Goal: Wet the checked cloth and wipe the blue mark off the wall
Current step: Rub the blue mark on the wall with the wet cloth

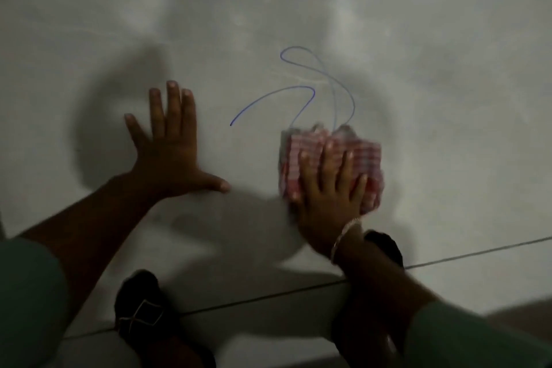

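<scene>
**Cloth pressed at the foot of the blue mark**

I see my right hand (330, 191) flat, fingers spread, pressing the folded checked cloth (331, 164) to the wall (418, 39). The blue mark (301, 89) loops just above the cloth. My left hand (170, 155) rests open on the wall, well left.

The wall (418, 24) is plain and pale grey, with soft dark shadows on it. The light is dim. At the bottom is a pale floor (448, 284) with thin dark lines across it.
</scene>
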